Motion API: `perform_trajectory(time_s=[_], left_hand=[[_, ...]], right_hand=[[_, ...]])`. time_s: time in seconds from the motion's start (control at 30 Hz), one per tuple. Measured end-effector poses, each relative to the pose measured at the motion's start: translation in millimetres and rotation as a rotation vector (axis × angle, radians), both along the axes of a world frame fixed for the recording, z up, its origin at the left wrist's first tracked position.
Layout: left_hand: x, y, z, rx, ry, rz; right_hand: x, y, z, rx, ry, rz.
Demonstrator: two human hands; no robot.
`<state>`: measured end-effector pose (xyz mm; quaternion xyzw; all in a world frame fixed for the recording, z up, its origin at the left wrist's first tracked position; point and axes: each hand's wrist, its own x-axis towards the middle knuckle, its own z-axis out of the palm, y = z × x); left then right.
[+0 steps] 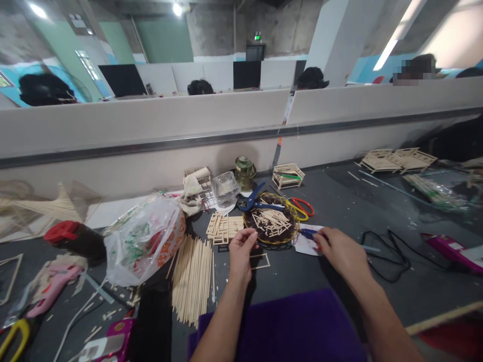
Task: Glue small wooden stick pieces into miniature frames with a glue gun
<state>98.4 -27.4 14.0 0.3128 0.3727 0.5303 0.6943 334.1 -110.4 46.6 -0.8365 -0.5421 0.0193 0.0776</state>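
Note:
My left hand (241,251) is closed, thumb and fingertips pinched together at the near-left edge of a round basket (277,245) with a yellow rim. What it pinches, if anything, is too small to tell. Short cut wooden sticks (277,221) lie inside the basket. Right of it, my right hand (337,246) is closed around small pliers (308,233) with blue and red on them; their jaws are unclear. A small rectangular wooden frame (267,261) lies on the dark table beside my left hand. Stacked stick frames (226,229) sit to the left of the basket.
Long wooden sticks (192,281) lie left of my left forearm, beside a white plastic bag (139,246). Scissors (304,207) and a blue-handled tool (252,198) rest around the basket. A black cable (392,256) and a purple glue gun (449,251) lie at right.

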Motion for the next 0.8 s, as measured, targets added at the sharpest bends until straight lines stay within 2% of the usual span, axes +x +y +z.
perform_trajectory(time_s=[0.1,0.23,0.5,0.6,0.8], left_hand=[[-1,0,0.9,-0.007,-0.005,0.001],[-2,2,-0.3,-0.016,-0.027,0.009],[-3,4,-1.8,-0.058,-0.065,0.022],[-4,5,-1.4,-0.067,-0.081,0.035],[-5,6,-1.3,-0.082,-0.108,0.039]], right_hand=[[-26,24,9.9,0.093,0.175,0.311],[-57,62,10.9,0.071,0.153,0.527],[-80,128,-0.3,-0.085,-0.010,0.637],[-84,137,-3.0,-0.136,-0.056,0.671],[-85,139,-3.3,-0.176,-0.124,0.694]])
